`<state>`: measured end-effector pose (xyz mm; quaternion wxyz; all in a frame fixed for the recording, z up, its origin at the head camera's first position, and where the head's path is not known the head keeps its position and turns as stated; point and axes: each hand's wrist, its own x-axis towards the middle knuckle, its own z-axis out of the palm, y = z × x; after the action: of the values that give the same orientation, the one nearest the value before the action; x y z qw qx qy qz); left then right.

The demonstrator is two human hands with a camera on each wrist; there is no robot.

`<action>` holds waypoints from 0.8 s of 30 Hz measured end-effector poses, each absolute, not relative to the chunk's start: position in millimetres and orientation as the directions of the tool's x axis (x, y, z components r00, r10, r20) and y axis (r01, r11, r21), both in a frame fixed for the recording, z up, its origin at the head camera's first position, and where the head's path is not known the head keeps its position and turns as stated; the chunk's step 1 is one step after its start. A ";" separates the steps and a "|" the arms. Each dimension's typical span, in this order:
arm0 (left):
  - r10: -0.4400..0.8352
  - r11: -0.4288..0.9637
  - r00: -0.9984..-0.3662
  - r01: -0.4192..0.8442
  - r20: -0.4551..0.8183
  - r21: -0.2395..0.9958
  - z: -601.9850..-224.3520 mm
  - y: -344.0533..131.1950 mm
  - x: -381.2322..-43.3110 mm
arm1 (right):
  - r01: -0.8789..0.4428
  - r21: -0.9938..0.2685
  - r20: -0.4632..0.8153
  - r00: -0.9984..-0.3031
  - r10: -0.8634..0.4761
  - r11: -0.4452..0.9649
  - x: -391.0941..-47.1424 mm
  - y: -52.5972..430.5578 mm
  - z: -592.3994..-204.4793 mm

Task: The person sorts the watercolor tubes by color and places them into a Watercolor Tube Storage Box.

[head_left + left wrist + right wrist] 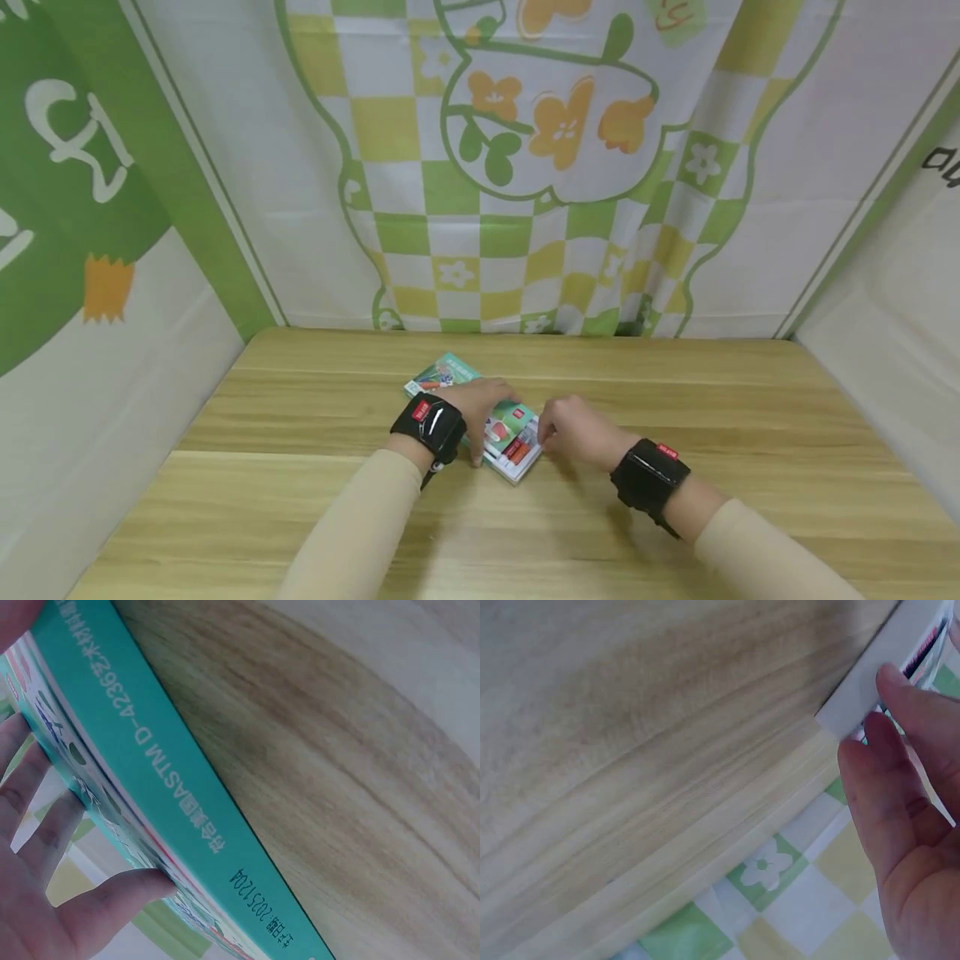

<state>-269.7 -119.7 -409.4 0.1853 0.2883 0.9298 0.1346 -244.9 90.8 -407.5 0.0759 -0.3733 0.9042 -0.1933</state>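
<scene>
A flat teal printed cardboard box (447, 369) lies at a slant on the table. From its near right end a white inner tray (517, 471) sticks out, showing red and orange labelled contents that I cannot make out. My left hand (482, 408) holds the box across its width, thumb on the near side and fingers over the far side. In the left wrist view the teal side (172, 757) carries white printing and a date. My right hand (579, 432) pinches the exposed end of the tray; in the right wrist view, thumb and fingers meet at its white wall (859, 701).
The box rests on a wood-grain table (300, 500). Behind the table hangs a green, yellow and white checked curtain (480, 275) with flowers. White and green fabric panels (112, 417) stand along both sides.
</scene>
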 end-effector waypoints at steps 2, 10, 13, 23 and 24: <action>0.590 0.795 -0.762 0.489 -0.268 0.358 -407.7 -120.5 -268.4 | -0.628 -0.426 -0.010 -0.717 -0.698 0.651 -247.6 89.0 -406.6; 0.580 0.798 -0.768 0.470 -0.271 0.377 -407.6 -122.0 -269.0 | -0.604 -0.440 -0.015 -0.735 -0.678 0.664 -252.9 76.9 -403.5; 0.583 0.793 -0.767 0.467 -0.267 0.391 -409.8 -121.9 -271.1 | -0.608 -0.434 -0.004 -0.737 -0.676 0.665 -255.3 74.1 -403.9; 0.589 0.788 -0.765 0.472 -0.260 0.396 -410.1 -118.1 -269.1 | -0.552 -0.385 -0.013 -0.798 -0.602 0.740 -255.7 76.9 -404.7; 0.588 0.788 -0.768 0.472 -0.255 0.396 -410.5 -117.5 -268.5 | -0.520 -0.388 -0.030 -0.818 -0.575 0.760 -256.9 76.5 -405.5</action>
<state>-268.5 -117.5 -410.5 0.1857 0.2859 0.9270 0.1561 -256.9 76.5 -405.5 0.0738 -0.2927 0.9353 -0.1846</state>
